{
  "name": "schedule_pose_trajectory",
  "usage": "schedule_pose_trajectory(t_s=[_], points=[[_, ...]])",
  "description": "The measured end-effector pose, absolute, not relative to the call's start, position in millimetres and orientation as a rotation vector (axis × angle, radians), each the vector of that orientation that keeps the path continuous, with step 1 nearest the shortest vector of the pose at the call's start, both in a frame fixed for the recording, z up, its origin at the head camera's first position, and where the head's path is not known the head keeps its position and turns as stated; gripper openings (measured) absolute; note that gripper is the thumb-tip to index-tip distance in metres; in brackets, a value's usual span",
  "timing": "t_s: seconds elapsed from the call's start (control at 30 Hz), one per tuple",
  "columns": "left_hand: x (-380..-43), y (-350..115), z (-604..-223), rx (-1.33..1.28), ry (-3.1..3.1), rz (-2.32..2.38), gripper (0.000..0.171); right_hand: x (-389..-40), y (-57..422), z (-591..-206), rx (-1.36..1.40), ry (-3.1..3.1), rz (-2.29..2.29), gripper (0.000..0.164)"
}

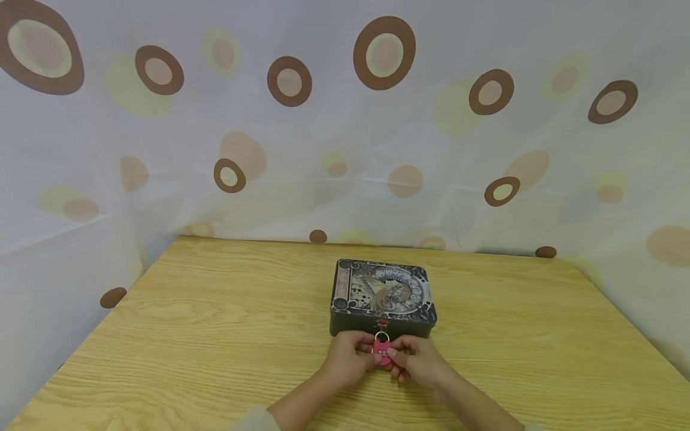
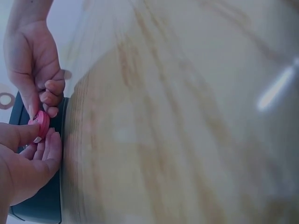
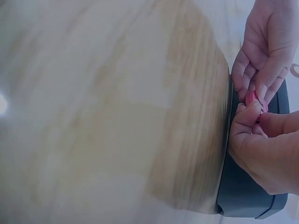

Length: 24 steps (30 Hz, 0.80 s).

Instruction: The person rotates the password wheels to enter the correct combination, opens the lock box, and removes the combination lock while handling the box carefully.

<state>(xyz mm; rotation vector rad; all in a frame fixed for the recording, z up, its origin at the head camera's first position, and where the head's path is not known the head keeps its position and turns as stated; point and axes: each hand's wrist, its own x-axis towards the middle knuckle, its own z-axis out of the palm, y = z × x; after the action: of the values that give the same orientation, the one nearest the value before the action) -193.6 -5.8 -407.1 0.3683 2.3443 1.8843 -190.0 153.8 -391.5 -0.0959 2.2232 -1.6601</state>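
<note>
A pink combination padlock [image 1: 381, 352] with small number dials is held at the front of a dark tin box [image 1: 388, 296] with a printed lid. My left hand [image 1: 347, 358] pinches its left side between thumb and fingers. From the other side my right hand [image 1: 423, 361] pinches it too, thumb on the face by the dials. The padlock's metal shackle [image 1: 382, 336] points up toward the red-brown clasp [image 1: 382, 323] on the box front and overlaps it in the head view. Both wrist views show the pink padlock [image 2: 42, 123] between the two hands, partly hidden by fingers.
The box stands on a wood-grain table [image 1: 215, 335], its lid down. Behind the table and along its sides hangs a pale curtain [image 1: 334, 120] with brown, pink and yellow oval spots. The table's back edge runs a little behind the box.
</note>
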Motion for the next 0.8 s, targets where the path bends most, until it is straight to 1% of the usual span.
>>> schedule_pose_trajectory(t_s=[0.5,0.63,0.8], points=[[-191.6,-4.4,-407.9,0.328,2.316,1.914,0.025,-189.2,153.1,-391.9,-0.079,2.22,-1.664,0.014],[-189.0,-3.2,-408.0,0.256,2.387,1.907,0.024,-188.8,152.4,-392.0,-0.08,2.21,-1.676,0.015],[-181.7,1.4,-408.2,0.097,2.48,1.956,0.017,-188.2,150.5,-392.5,-0.076,2.229,-1.681,0.017]])
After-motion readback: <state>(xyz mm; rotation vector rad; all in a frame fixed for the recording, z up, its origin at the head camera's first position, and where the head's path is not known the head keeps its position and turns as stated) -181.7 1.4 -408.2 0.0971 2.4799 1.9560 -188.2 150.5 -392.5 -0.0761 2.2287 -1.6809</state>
